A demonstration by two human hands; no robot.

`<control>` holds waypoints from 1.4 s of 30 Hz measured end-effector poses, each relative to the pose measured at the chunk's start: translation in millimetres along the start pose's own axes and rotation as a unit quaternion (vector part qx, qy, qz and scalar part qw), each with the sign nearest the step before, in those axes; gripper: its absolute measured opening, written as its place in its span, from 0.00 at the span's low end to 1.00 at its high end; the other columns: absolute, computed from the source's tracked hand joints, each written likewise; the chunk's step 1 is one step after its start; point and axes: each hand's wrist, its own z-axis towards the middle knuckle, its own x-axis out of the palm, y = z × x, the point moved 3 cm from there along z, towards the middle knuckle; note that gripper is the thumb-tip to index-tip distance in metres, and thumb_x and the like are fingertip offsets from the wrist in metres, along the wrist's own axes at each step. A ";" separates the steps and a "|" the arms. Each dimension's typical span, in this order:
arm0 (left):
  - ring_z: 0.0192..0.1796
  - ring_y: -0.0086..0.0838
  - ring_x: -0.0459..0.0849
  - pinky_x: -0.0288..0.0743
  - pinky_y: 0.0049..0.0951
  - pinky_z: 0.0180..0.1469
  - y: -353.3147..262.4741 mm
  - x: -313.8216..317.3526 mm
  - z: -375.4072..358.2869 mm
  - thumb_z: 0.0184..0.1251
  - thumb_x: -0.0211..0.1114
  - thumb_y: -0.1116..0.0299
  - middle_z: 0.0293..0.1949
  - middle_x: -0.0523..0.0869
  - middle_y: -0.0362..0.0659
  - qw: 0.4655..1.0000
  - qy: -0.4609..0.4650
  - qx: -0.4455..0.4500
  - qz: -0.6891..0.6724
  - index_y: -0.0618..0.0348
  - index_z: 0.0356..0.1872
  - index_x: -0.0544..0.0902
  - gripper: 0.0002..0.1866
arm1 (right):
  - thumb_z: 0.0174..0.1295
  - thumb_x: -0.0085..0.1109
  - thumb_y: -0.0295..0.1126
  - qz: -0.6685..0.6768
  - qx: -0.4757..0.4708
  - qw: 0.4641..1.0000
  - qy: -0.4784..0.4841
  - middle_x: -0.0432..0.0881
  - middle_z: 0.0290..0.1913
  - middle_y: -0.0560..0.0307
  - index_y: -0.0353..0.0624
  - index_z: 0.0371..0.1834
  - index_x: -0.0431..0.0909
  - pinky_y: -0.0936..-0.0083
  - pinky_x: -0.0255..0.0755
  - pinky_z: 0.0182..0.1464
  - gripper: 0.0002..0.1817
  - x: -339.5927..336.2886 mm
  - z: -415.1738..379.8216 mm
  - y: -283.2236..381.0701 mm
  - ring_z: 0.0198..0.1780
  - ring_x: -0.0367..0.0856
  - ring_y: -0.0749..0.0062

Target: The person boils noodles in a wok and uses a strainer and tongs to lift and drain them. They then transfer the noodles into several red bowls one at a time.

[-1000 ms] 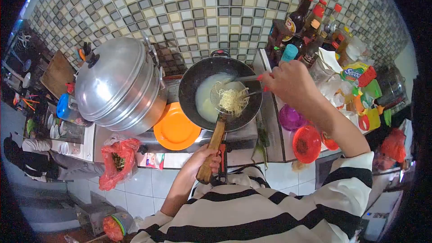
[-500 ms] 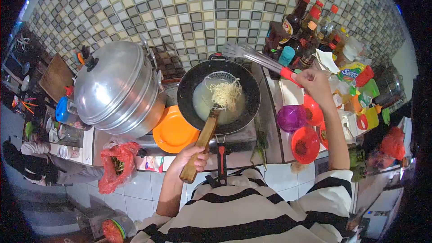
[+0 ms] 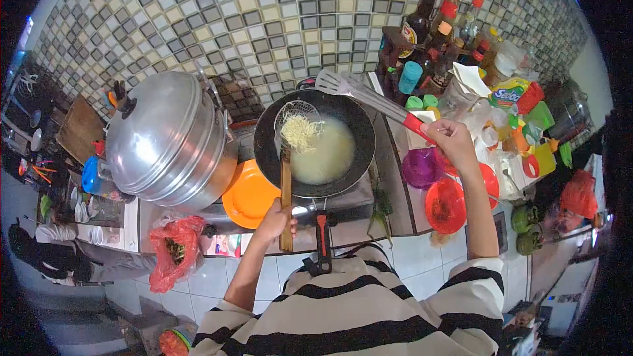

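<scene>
My left hand (image 3: 270, 224) is wrapped around the wooden handle of a wire skimmer (image 3: 286, 188). A clump of pale noodles (image 3: 301, 133) rests in its mesh basket, over the left side of a black wok (image 3: 266, 166). Cloudy liquid (image 3: 330, 158) fills the wok's bottom. My right hand (image 3: 451, 140) grips metal tongs (image 3: 372, 97) by their red handle. Their slotted end hangs over the far rim of the wok, apart from the noodles. The wok's black-and-red handle (image 3: 322, 237) points toward my body.
Left of the wok stand a large metal steamer (image 3: 165, 145) and an orange plate (image 3: 242, 206). A red plastic bag (image 3: 177, 257) hangs near the counter edge. To the right are a purple bowl (image 3: 419, 167), a red bowl (image 3: 446, 207) and several sauce bottles (image 3: 419, 20).
The skimmer with the noodles has shifted left from the wok's middle, and its handle now points straighter toward me. The tongs' end has moved slightly left, lying nearer the wok's far rim.
</scene>
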 end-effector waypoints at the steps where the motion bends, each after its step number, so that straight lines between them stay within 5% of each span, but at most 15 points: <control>1: 0.17 0.26 0.70 0.71 0.30 0.19 -0.4 -1.0 -0.9 0.62 0.46 0.71 0.21 0.68 0.40 0.999 -0.008 0.013 0.049 0.56 0.41 0.61 0.07 | 0.49 0.65 0.44 0.000 0.001 1.000 0.001 0.75 0.20 0.67 0.40 0.26 0.79 0.90 0.57 0.19 0.17 0.1 -1.3 1.6 0.18 0.66 0.89; 8: 0.18 0.27 0.72 0.73 0.31 0.18 -21.3 6.4 -40.3 0.63 0.44 0.71 0.22 0.69 0.43 0.984 -0.047 -0.025 0.170 0.58 0.40 0.58 0.07 | 0.51 0.64 0.42 -0.011 -0.007 1.000 0.009 0.74 0.16 0.68 0.41 0.27 0.78 0.89 0.54 0.16 0.14 7.4 -1.0 10.0 0.14 0.63 0.90; 16: 0.19 0.28 0.71 0.73 0.32 0.21 -15.3 23.8 -60.3 0.62 0.46 0.70 0.22 0.68 0.41 0.991 0.075 -0.075 0.080 0.57 0.39 0.60 0.08 | 0.50 0.65 0.44 0.049 -0.007 0.998 0.046 0.73 0.16 0.70 0.42 0.25 0.79 0.89 0.54 0.16 0.15 17.7 4.9 21.9 0.15 0.63 0.90; 29: 0.20 0.26 0.71 0.69 0.27 0.19 -21.2 53.0 -50.4 0.60 0.49 0.70 0.23 0.69 0.40 0.965 0.147 -0.132 -0.171 0.56 0.40 0.65 0.08 | 0.53 0.61 0.43 0.065 -0.036 0.996 0.056 0.72 0.16 0.67 0.42 0.26 0.77 0.89 0.52 0.15 0.14 22.0 8.1 40.7 0.14 0.62 0.90; 34: 0.18 0.16 0.65 0.65 0.19 0.18 -28.6 45.2 -47.3 0.62 0.52 0.68 0.23 0.66 0.34 0.863 0.245 -0.216 -0.386 0.54 0.43 0.65 0.10 | 0.55 0.58 0.41 0.061 -0.030 0.996 0.052 0.76 0.19 0.62 0.42 0.28 0.78 0.89 0.52 0.16 0.12 22.5 7.2 42.2 0.15 0.63 0.90; 38: 0.17 0.15 0.64 0.67 0.18 0.17 -26.4 33.0 -46.5 0.63 0.51 0.68 0.23 0.66 0.34 0.838 0.244 -0.226 -0.432 0.56 0.45 0.65 0.11 | 0.56 0.58 0.41 0.101 -0.035 0.993 0.049 0.76 0.19 0.63 0.41 0.29 0.77 0.89 0.52 0.16 0.13 22.8 5.2 43.3 0.15 0.63 0.90; 42: 0.18 0.17 0.64 0.66 0.21 0.18 -30.6 22.6 -52.2 0.61 0.51 0.70 0.23 0.65 0.35 0.891 0.232 -0.172 -0.350 0.53 0.44 0.66 0.10 | 0.56 0.58 0.41 0.134 -0.035 0.989 0.058 0.77 0.20 0.63 0.41 0.30 0.77 0.90 0.53 0.17 0.14 23.8 6.4 34.5 0.15 0.63 0.90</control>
